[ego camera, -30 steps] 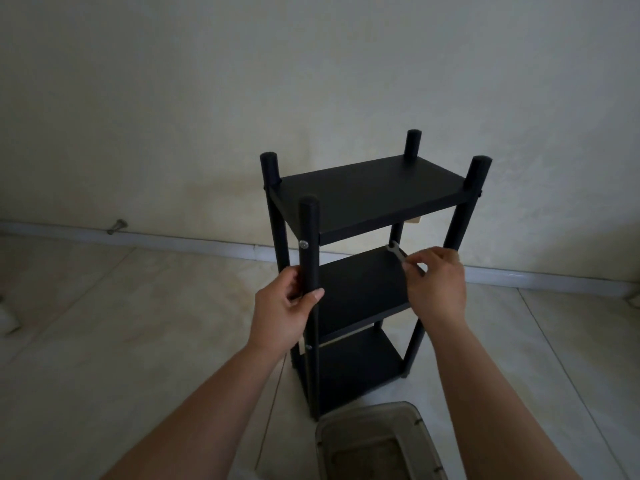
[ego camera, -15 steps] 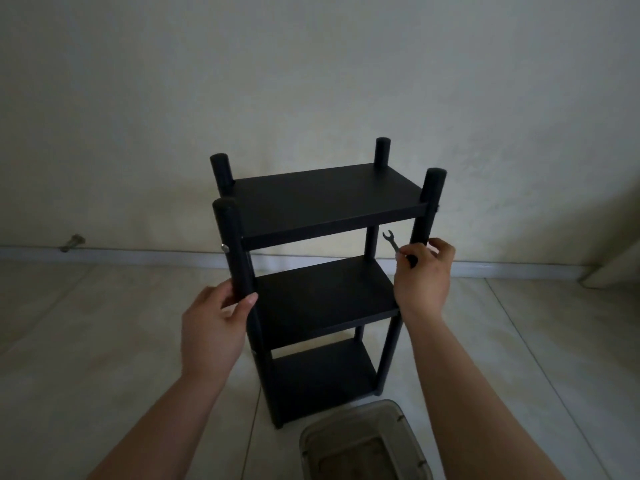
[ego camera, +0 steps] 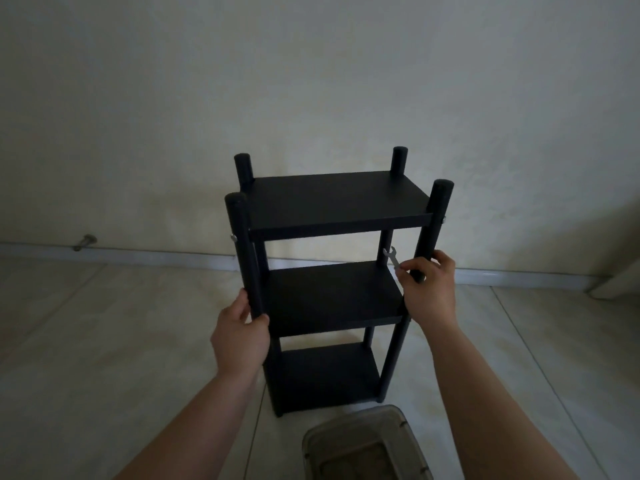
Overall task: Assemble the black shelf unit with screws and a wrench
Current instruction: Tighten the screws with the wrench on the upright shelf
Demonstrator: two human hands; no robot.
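The black shelf unit [ego camera: 332, 282] stands upright on the tiled floor [ego camera: 104, 341], close to the pale wall [ego camera: 311, 81], with three shelves fixed between four round posts. The left hand [ego camera: 240, 336] has its fingers curled round the front left post [ego camera: 246, 258], just below the top shelf. The right hand [ego camera: 429, 289] is curled round the front right post [ego camera: 427, 237] and, at the same time, pinches the small silver wrench [ego camera: 392, 258] between thumb and finger, so the wrench sticks up beside the post. A screw head [ego camera: 233, 237] shows on the left post by the top shelf, and another screw [ego camera: 443, 219] shows on the right post at the same height. A clear plastic box [ego camera: 367, 445] sits on the floor just in front of the unit. The job looks nearly done, and the person seems to be turning or steadying the unit to check it. To do this well, both hands should hold the posts firmly and move together, so the unit does not tip or twist. The wrench should stay tight in the fingers so it does not drop. Each screw is then best tried with the wrench, while the other hand keeps that post from moving.
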